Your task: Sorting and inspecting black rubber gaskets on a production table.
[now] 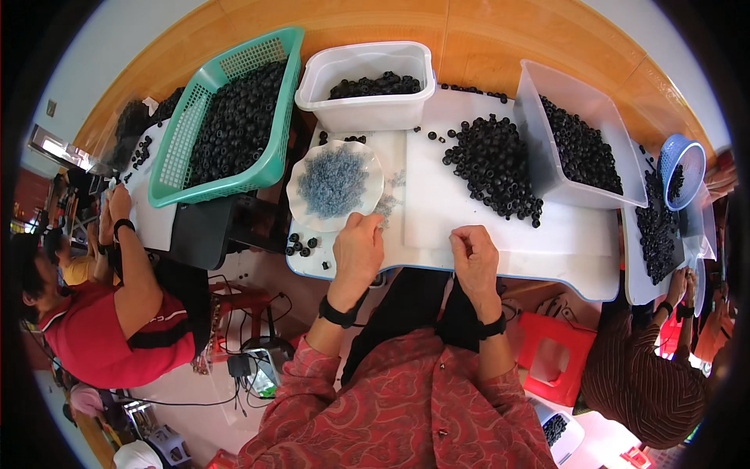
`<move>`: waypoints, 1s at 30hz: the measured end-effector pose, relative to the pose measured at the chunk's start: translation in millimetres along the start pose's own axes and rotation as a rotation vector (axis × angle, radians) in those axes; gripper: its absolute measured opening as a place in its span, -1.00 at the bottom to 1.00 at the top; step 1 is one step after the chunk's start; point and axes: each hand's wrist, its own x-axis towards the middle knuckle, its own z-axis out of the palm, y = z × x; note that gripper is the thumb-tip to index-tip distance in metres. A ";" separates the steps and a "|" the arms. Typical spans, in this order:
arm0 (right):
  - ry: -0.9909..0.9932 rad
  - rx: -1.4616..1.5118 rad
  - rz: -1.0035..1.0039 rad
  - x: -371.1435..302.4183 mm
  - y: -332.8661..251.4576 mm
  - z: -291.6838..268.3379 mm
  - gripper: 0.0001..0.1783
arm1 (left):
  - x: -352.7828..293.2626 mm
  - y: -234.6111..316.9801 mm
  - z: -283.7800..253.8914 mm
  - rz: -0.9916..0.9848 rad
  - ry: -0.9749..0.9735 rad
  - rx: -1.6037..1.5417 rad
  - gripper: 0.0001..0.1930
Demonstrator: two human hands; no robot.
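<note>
My left hand [359, 252] is closed, thumb and fingertips pinched together, at the right rim of a white scalloped plate [299, 216]. Small translucent blue-grey pieces [332, 181] are heaped in that plate, and a few more lie scattered on the table beside it, near my fingertips. Over the table's front part, my right hand [476, 256] is curled with thumb and forefinger together. What either hand holds, if anything, is too small to make out. Beyond my right hand spreads a loose pile of black round parts [492, 160]. Several similar black parts [300, 245] sit left of my left hand.
A green basket [168, 168], a white tub [367, 117] and a clear bin [558, 176], all holding black parts, line the back of the white table [562, 266]. Co-workers sit at left [129, 328] and right [644, 383]. A red stool [551, 356] and cables are below.
</note>
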 end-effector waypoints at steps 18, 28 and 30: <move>0.010 0.011 -0.035 -3.9 -1.5 0.4 -0.92 | -24.3 0.0 9.4 -0.034 0.024 0.001 -0.83; 0.060 0.025 -0.039 -6.5 0.2 2.0 -0.92 | -24.1 4.6 16.2 -0.001 0.127 0.064 -0.92; 0.044 0.026 -0.026 -7.0 0.2 0.1 -0.92 | -24.6 9.6 15.5 0.027 0.139 0.044 -0.94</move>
